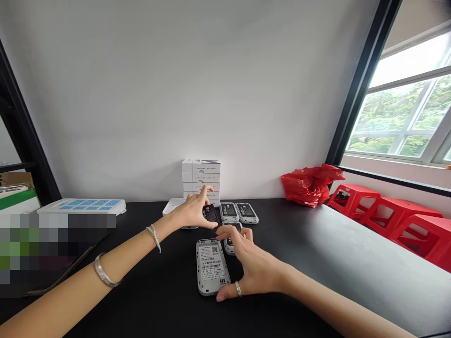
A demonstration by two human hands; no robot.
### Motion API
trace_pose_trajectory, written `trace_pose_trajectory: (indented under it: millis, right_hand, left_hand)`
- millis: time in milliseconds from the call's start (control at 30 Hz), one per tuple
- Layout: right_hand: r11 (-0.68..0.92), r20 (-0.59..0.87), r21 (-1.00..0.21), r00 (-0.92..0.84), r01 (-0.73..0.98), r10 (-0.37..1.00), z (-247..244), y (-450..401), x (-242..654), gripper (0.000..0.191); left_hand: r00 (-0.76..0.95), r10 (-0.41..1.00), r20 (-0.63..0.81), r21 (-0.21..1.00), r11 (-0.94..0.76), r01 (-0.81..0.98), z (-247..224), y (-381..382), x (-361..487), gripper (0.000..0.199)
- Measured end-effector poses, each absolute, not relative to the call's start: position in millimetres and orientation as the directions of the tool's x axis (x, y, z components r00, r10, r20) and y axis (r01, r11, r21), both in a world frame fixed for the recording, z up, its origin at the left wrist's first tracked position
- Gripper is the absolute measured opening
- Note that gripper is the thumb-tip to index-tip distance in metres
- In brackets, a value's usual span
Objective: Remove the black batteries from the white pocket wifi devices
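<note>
The left hand [190,211] pinches a black battery [210,214] between thumb and fingers, just in front of a stack of white boxes [201,177]. The right hand [255,265] is spread, its fingertips [229,230] on a grey device [229,239] and its thumb beside a labelled grey device [211,266]; whether it grips either, I cannot tell. Two more grey devices [237,212] lie ahead of the right hand on a black table [282,263]. A white power strip [81,205] sits left of the left hand; a red bag [310,185] and red stools [384,220] lie well right of the right hand.
</note>
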State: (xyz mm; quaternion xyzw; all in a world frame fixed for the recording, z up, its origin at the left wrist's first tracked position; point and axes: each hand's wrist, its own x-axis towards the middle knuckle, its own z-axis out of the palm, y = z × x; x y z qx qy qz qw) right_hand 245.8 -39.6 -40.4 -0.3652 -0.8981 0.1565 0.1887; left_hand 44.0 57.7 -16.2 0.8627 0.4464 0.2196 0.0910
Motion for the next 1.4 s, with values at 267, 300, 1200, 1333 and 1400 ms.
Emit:
trace_pose_trajectory:
  millis: [267,300,1200,1333,1400]
  right_hand:
    - [0.607,0.195,-0.461,-0.594,0.647,0.781,-44,-41,244,0.087]
    - [0.607,0.195,-0.458,-0.593,0.650,0.782,-45,-41,244,0.086]
    - [0.639,0.180,-0.445,-0.637,0.627,0.750,-42,-41,242,0.082]
    - [0.668,0.164,-0.420,-0.673,0.614,0.721,-37,-40,241,0.083]
    - [0.696,0.164,-0.399,-0.700,0.598,0.695,-36,-39,239,0.085]
  left_hand:
    - [0.538,0.818,0.203,0.441,-0.567,0.696,-11,-7,40,0.089]
    - [0.543,0.818,0.188,0.454,-0.563,0.691,-12,-13,41,0.088]
    - [0.516,0.856,0.022,0.613,-0.419,0.670,-30,-59,23,0.060]
    - [0.536,0.844,0.010,0.637,-0.419,0.648,-35,-59,18,0.071]
    - [0.527,0.849,0.032,0.638,-0.424,0.643,-36,-57,16,0.068]
